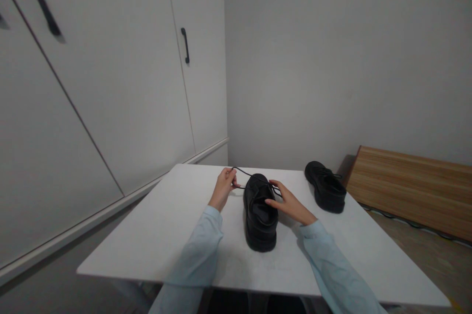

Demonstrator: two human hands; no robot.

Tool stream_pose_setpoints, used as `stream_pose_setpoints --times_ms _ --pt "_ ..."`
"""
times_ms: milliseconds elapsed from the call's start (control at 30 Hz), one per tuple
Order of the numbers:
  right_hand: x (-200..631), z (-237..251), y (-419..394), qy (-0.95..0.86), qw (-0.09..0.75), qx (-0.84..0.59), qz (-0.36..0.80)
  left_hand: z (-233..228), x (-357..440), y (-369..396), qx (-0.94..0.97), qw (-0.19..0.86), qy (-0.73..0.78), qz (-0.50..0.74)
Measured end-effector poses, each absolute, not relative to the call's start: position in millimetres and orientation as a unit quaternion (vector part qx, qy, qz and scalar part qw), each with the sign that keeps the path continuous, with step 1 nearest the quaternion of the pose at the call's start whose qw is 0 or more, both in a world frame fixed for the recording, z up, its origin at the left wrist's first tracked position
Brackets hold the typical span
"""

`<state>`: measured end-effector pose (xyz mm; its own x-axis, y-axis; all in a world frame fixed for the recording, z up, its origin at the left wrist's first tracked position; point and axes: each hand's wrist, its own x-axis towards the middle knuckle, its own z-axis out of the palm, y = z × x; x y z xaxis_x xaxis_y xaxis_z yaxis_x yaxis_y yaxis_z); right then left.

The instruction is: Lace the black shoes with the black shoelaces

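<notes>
"Fingers of the left hand (224,186): apart or together?"

"Together, clamped on a black lace (243,171), above the white table (162,235). A pale blue sleeve (201,241) runs back from that wrist."

"And just right of those fingertips?"

"A black shoe (260,220). It stands upright on the table between the two hands, toe pointing away from the wrists, heel nearest. The lace stretches from the left fingers across to the front of the shoe, with a lower strand on the same side."

"What of the right hand (289,202)?"

"It reaches in from the right of that shoe. Thumb and forefinger are spread, the thumb over the opening, the forefinger up beside the lacing. Strands of lace show close to them, but I cannot tell whether these fingers grip any."

"Farther right of them?"

"A second shoe (326,190), also black, upright near the table's edge, well apart from the fingers. Past it, farthest from both hands, is a brown wooden panel (409,188)."
</notes>
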<state>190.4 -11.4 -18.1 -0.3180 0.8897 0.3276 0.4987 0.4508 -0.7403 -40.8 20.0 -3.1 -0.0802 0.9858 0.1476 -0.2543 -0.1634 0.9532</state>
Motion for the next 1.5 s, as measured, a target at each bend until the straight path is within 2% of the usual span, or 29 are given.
stream_pose_setpoints --times_ms 633,1233,1400,1500 --pt "191 -16 -13 -0.77 0.362 -0.45 0.271 -7 -46 27 0.472 0.435 0.446 0.624" --pt "190 -18 -12 -0.768 0.371 -0.448 0.269 -4 -51 30 0.512 0.278 0.473 0.661" --pt "190 -18 -11 -0.768 0.376 -0.445 0.266 2 -47 21 0.57 0.2 0.469 0.645" --pt "189 -18 -11 -0.762 0.383 -0.447 0.27 4 -43 16 0.623 0.194 0.447 0.612"
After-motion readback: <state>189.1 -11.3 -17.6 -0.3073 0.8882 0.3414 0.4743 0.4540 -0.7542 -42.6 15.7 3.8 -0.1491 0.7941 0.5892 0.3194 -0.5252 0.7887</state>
